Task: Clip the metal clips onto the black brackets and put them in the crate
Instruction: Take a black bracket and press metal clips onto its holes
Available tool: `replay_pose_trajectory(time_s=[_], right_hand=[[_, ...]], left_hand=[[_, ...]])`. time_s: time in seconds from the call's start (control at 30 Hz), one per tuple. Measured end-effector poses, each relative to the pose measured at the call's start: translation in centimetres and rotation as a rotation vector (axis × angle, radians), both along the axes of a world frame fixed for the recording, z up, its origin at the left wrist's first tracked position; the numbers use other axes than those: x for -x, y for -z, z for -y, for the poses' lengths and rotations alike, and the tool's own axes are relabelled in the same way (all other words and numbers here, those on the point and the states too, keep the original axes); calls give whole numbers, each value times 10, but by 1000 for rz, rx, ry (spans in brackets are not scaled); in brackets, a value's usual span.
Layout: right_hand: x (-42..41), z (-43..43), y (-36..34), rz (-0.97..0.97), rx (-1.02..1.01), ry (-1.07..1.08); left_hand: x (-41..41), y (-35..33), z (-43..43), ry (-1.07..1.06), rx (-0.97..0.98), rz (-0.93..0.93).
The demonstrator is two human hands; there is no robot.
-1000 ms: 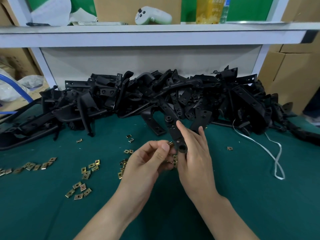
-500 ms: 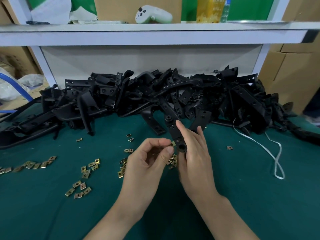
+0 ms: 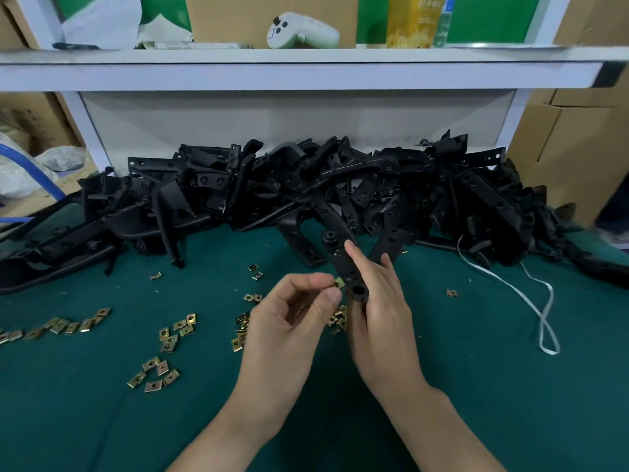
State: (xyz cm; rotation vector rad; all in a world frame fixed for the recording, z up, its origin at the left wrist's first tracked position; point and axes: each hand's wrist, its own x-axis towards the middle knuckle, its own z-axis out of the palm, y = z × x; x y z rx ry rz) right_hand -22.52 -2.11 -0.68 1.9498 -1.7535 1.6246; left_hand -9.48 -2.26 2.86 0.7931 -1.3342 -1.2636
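The right hand (image 3: pixel 381 311) has its grip wrapped around a black bracket (image 3: pixel 343 264), index finger along it. Just left, the left hand (image 3: pixel 292 318) pinches a metal clip (image 3: pixel 338 284) against the bracket's edge, above the tabletop (image 3: pixel 476 386).

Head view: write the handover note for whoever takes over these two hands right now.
Left hand: pinches one metal clip against the side edge of the bracket.
Right hand: holds the black bracket upright above the green mat.
Stock: pile of brackets at the back, loose clips scattered on the mat to the left.
Done: clip and bracket brought together; cannot tell if the clip is seated.
Left: push the clip home, put the bracket in the crate (not in view), then repeat.
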Motion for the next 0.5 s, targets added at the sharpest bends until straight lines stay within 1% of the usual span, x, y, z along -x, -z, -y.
replay_pose_trajectory(time_s=[0.33,0.5], right_hand=[[-2,-1,1,-26,12,19],[-2,-2,1,-40,2,-35]], left_hand=[[-1,-2,0,14,23,-4],[-4,-1,3,8,35,12]])
